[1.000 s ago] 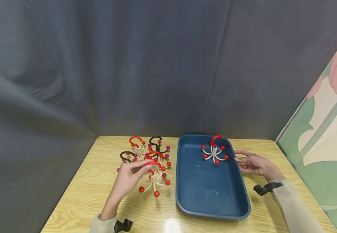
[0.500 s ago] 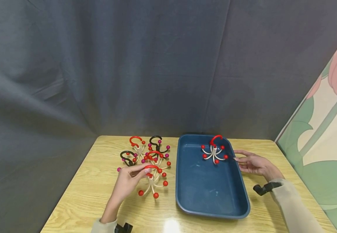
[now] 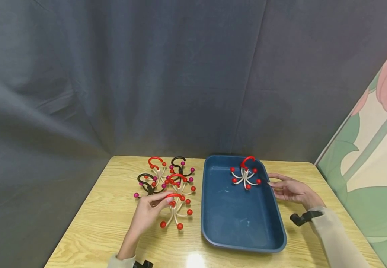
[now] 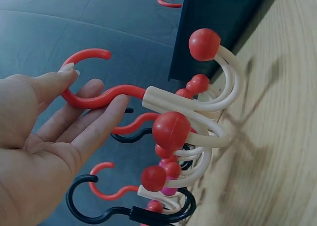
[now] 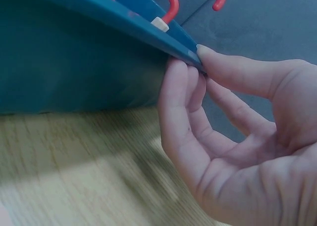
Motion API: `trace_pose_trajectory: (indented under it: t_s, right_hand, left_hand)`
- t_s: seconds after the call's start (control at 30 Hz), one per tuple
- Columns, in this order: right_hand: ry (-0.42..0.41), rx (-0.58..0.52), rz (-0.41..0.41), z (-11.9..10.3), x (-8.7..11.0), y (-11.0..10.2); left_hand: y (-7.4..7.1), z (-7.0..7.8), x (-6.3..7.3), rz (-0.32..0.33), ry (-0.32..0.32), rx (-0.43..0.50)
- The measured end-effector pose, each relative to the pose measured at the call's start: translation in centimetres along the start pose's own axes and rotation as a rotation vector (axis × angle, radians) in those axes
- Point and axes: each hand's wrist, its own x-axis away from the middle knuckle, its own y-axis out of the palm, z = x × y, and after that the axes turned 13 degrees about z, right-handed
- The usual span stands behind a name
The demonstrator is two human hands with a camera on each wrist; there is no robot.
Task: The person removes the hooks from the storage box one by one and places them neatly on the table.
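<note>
My left hand (image 3: 145, 214) pinches the red hook of a red-and-white hook hanger (image 4: 163, 98), thumb on one side and fingers on the other. Its white arms end in red balls and hang low over the wooden table. Just behind it, other hangers stand close together: a red-and-white one (image 3: 179, 189), a second red-and-white one (image 3: 159, 172), and black ones with magenta balls (image 3: 181, 172). At the right, my right hand (image 3: 292, 191) pinches the rim of a dark blue tray (image 3: 243, 219) between thumb and fingers. One red-and-white hanger (image 3: 246, 175) stands inside the tray, toward its far end.
The wooden table (image 3: 96, 223) ends at the back against a dark grey curtain (image 3: 180, 74). A panel with painted tulips (image 3: 374, 156) stands along the right side. The tray's raised walls lie to the right of the hanger group.
My left hand has come slightly lower and closer to the front with the hook hanger. My right hand stays at the tray rim, and the tray has hardly moved.
</note>
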Motion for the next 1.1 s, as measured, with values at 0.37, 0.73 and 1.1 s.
trace_pose_trajectory:
  t_s: [0.37,0.73,1.1]
  right_hand:
    - [-0.001,0.008,0.007,0.0,-0.1,0.1]
    - [-0.004,0.013,0.011,0.0,0.0,0.1]
    - [-0.009,-0.007,-0.021,0.1,0.0,0.0]
  left_hand:
    - [0.0,-1.1,-0.2,-0.008,0.021,0.002]
    - [0.0,-1.7,-0.3,-0.022,-0.001,0.022]
    - [-0.2,-2.0,-0.2,-0.030,-0.015,0.047]
